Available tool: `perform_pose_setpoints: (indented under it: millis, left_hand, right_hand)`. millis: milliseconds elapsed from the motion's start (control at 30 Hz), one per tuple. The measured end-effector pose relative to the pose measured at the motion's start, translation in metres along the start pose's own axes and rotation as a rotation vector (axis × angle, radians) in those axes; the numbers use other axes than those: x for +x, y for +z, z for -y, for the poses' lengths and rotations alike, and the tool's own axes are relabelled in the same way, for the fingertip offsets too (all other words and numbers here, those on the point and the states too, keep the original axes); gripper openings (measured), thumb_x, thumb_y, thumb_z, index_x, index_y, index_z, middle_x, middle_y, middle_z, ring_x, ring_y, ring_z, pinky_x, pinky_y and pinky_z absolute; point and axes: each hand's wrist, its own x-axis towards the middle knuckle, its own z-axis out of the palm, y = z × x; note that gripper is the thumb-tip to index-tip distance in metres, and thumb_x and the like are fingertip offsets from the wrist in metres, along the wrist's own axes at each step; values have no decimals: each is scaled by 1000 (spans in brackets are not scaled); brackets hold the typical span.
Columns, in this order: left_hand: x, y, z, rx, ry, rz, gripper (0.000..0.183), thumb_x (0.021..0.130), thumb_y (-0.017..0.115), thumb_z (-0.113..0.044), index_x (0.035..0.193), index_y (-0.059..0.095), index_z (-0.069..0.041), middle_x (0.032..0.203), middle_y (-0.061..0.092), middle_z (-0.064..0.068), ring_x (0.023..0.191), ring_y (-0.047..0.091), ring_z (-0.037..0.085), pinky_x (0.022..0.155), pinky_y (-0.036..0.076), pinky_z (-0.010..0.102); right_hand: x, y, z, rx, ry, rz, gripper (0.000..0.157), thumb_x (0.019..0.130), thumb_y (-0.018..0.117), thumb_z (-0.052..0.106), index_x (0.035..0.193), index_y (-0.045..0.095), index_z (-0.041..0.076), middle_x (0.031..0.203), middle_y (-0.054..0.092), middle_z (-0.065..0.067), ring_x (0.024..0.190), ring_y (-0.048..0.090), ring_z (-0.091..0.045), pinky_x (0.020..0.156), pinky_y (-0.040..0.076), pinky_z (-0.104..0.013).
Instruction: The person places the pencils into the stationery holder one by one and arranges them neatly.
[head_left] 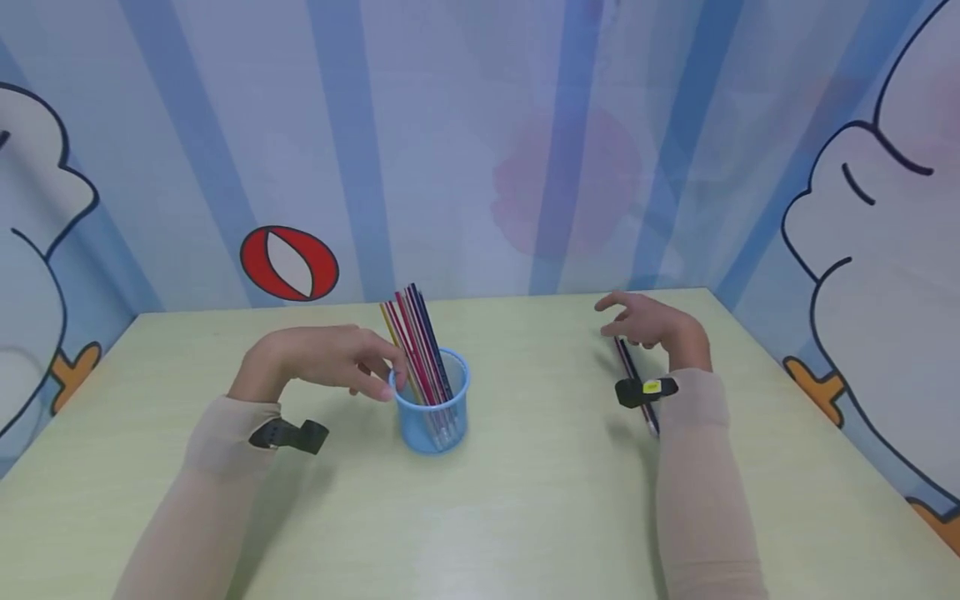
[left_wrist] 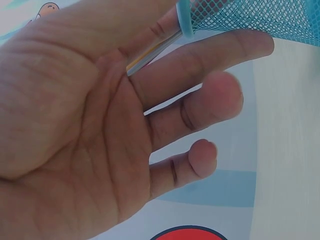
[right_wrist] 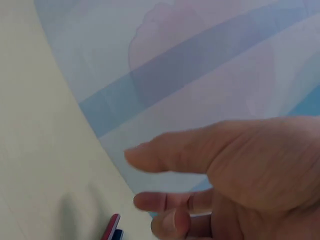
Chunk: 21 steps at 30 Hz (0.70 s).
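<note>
A light blue mesh pen cup (head_left: 433, 427) stands upright on the table, holding several pencils (head_left: 422, 342) in yellow, red and dark colours that lean to the left. My left hand (head_left: 330, 362) pinches the cup's left rim, one finger inside it and the thumb outside. The left wrist view has the mesh cup (left_wrist: 255, 20) at the top, with the other fingers of the left hand (left_wrist: 120, 130) loosely bent beside and below it. Over at the right, two pencils (head_left: 626, 358), one red and one dark blue, lie beneath my right hand (head_left: 648, 321). That hand (right_wrist: 240, 170) holds nothing, thumb and fingers apart.
The pale table (head_left: 525, 500) ends at the back against a blue striped wall covering (head_left: 450, 150). Printed cartoon shapes cover the side panels (head_left: 892, 292). Each wrist wears a black strap with a small device (head_left: 647, 390).
</note>
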Motion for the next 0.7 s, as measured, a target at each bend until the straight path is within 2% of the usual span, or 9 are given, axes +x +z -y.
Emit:
perform_pose_setpoints:
  millis: [67,133,167,233,400,467,533,600,700]
  left_hand:
    - [0,0,-1,1,4,-1,10,96,68,-22,106,67,-21,110,64,-2,102,64,19,81,56,47]
    - [0,-1,-1,3,8,-4,10,96,68,-22,106,67,-20,109,65,-2,101,64,19,80,56,48]
    - [0,-1,-2,4,9,-6,10,96,69,-22,106,67,-20,109,65,-2,101,64,18,80,56,48]
    - [-1,-1,-3,5,9,-8,10,96,69,-21,106,67,-20,109,65,-2,101,64,18,80,56,48]
    - [-1,0,-3,-2,-6,-5,10,96,69,-21,106,67,-21,110,65,-2,102,64,19,80,56,45]
    - [-1,1,-2,-3,-10,-6,11,96,69,-21,106,67,-21,111,65,-2,103,64,20,79,56,41]
    - [-1,1,-2,0,-13,-8,11,96,69,-20,106,67,-21,110,65,-2,103,64,20,78,56,39]
    - [-1,1,-2,0,-8,-10,11,96,69,-20,106,67,-20,110,66,-2,103,64,20,78,56,40]
    - [0,1,-1,2,5,-8,10,96,69,-20,106,67,-20,110,65,-3,102,64,19,78,56,44]
  right_hand:
    - [1,1,-4,-20,68,30,52,102,54,20,151,38,10,75,49,-5,54,28,-14,55,31,-32]
    - [1,1,-6,-22,127,42,51,101,55,21,149,40,11,63,36,0,52,25,-13,55,30,-30]
    - [0,1,-7,-26,146,46,50,101,55,20,148,41,11,63,35,1,53,25,-13,55,31,-30]
    - [1,3,-8,-11,173,59,49,100,55,18,147,44,12,67,40,0,55,27,-14,56,32,-29]
    - [9,15,-8,-26,155,92,49,96,58,17,144,50,16,82,47,-3,59,35,-14,58,37,-29]
    - [13,21,-5,-52,143,89,56,93,62,17,147,48,19,86,48,-6,57,35,-14,57,37,-29]
    - [18,27,-1,-80,126,73,64,91,65,16,151,43,23,103,50,-8,57,34,-14,56,37,-30]
    - [24,33,4,-114,114,61,72,88,66,14,153,39,27,102,49,-10,55,31,-13,54,34,-29]
    - [31,41,11,-167,93,51,68,89,63,10,152,41,28,117,49,-11,53,27,-14,52,31,-29]
